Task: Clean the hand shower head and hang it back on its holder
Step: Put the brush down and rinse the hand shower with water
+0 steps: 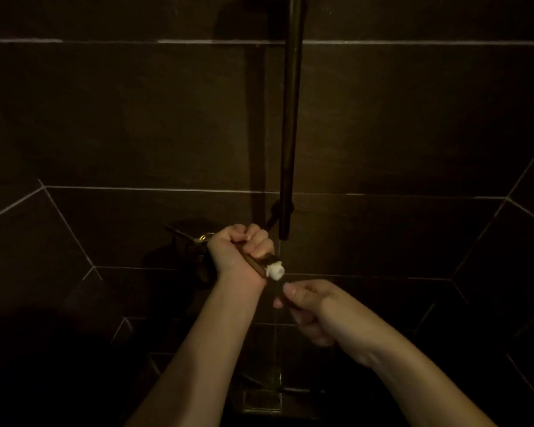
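The hand shower head [267, 263] is a slim brass-coloured stick with a white tip [275, 270]. My left hand [241, 248] grips its body, fingers curled round it, tip pointing down to the right. My right hand [309, 306] sits just below the tip with curled fingers; thumb and forefinger seem to pinch something thin and dark, too dim to identify. The holder [282, 211] is a dark clamp low on the vertical brass rail [290, 118], just above and right of my left hand. A hose [204, 266] loops down on the left.
Dark tiled walls with pale grout lines surround the shower corner. A brass fitting [205, 237] sticks out of the wall left of my left hand. A square floor drain [262, 400] lies below between my forearms. The light is very dim.
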`<move>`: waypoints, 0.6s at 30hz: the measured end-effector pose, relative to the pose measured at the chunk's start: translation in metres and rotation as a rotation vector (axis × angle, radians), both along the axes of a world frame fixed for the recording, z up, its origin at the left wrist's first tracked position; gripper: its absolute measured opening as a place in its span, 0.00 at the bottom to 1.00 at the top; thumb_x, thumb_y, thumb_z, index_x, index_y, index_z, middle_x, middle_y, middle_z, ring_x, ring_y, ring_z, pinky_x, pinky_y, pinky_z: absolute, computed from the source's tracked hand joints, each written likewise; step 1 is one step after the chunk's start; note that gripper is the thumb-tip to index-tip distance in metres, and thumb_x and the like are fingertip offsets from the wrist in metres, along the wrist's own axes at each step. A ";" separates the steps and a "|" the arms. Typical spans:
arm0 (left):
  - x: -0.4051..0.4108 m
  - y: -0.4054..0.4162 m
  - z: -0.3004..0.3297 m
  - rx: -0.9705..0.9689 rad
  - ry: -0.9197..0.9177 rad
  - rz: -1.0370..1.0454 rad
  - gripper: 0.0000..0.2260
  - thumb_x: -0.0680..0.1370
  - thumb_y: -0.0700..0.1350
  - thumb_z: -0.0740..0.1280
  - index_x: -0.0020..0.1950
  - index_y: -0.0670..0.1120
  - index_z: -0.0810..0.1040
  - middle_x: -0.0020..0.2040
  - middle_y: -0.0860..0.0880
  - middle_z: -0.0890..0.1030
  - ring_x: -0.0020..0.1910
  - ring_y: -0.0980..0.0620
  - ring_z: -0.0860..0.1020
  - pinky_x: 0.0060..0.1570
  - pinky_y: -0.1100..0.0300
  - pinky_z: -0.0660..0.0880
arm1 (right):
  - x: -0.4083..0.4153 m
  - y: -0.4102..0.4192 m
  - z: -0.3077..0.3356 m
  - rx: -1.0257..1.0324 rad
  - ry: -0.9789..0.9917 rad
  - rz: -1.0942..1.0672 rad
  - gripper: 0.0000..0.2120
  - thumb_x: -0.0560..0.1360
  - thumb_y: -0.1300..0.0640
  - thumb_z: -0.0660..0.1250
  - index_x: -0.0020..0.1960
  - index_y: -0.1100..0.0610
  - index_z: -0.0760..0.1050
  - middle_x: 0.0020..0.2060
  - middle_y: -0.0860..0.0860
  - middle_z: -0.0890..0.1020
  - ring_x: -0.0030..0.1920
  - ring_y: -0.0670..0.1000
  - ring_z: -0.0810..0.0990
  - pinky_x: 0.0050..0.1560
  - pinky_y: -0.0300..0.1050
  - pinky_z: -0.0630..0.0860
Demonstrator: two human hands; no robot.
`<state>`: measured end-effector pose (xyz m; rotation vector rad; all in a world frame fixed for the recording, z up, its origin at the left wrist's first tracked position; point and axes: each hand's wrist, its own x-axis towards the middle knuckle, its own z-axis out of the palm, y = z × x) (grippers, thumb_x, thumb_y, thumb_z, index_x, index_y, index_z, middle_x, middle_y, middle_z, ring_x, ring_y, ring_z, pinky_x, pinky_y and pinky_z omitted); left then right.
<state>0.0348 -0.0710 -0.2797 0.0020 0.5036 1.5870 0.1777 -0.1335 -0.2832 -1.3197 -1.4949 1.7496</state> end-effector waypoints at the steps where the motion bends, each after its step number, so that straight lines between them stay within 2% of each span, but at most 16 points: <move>1: -0.002 0.002 0.000 -0.005 -0.024 0.009 0.07 0.66 0.35 0.56 0.31 0.47 0.62 0.28 0.50 0.63 0.19 0.55 0.60 0.16 0.66 0.58 | -0.001 -0.002 -0.002 0.084 -0.103 -0.031 0.14 0.81 0.45 0.59 0.50 0.52 0.79 0.31 0.46 0.74 0.28 0.44 0.69 0.28 0.40 0.63; 3: -0.002 0.003 0.000 0.005 0.040 0.027 0.07 0.66 0.35 0.56 0.31 0.47 0.63 0.29 0.50 0.63 0.20 0.54 0.60 0.17 0.65 0.58 | -0.003 -0.004 -0.006 0.343 -0.320 -0.128 0.11 0.81 0.44 0.59 0.52 0.48 0.77 0.34 0.45 0.78 0.31 0.42 0.75 0.33 0.40 0.71; 6: 0.004 -0.001 -0.001 0.048 0.134 0.026 0.08 0.66 0.35 0.57 0.32 0.47 0.63 0.29 0.50 0.64 0.21 0.54 0.60 0.18 0.64 0.58 | -0.007 -0.007 -0.012 0.687 -0.564 -0.143 0.06 0.80 0.44 0.59 0.53 0.44 0.71 0.34 0.44 0.79 0.31 0.42 0.78 0.30 0.39 0.75; 10: 0.011 -0.002 0.002 0.100 0.157 0.063 0.08 0.65 0.34 0.57 0.33 0.48 0.63 0.30 0.51 0.64 0.22 0.54 0.60 0.19 0.63 0.58 | -0.011 -0.008 -0.014 0.887 -0.709 -0.141 0.09 0.81 0.44 0.58 0.59 0.44 0.69 0.37 0.40 0.76 0.34 0.41 0.77 0.35 0.37 0.76; 15: 0.013 -0.003 0.003 0.161 0.120 0.052 0.08 0.65 0.35 0.58 0.33 0.47 0.64 0.30 0.50 0.64 0.21 0.55 0.60 0.19 0.64 0.59 | -0.012 -0.007 -0.010 0.909 -0.681 -0.133 0.08 0.81 0.45 0.58 0.58 0.45 0.69 0.38 0.41 0.76 0.35 0.42 0.77 0.33 0.36 0.74; 17: 0.012 -0.002 0.001 0.202 0.117 0.018 0.07 0.66 0.35 0.58 0.33 0.47 0.64 0.31 0.50 0.64 0.21 0.55 0.60 0.18 0.64 0.59 | -0.012 -0.002 -0.007 0.711 -0.519 -0.120 0.07 0.81 0.47 0.59 0.54 0.48 0.73 0.34 0.43 0.77 0.31 0.42 0.75 0.30 0.38 0.69; 18: 0.011 -0.002 -0.001 0.233 0.113 -0.005 0.07 0.67 0.35 0.58 0.33 0.47 0.64 0.31 0.50 0.64 0.20 0.55 0.60 0.18 0.64 0.59 | -0.011 0.000 -0.006 0.522 -0.350 -0.125 0.09 0.81 0.48 0.59 0.52 0.51 0.75 0.32 0.44 0.75 0.28 0.43 0.72 0.29 0.41 0.66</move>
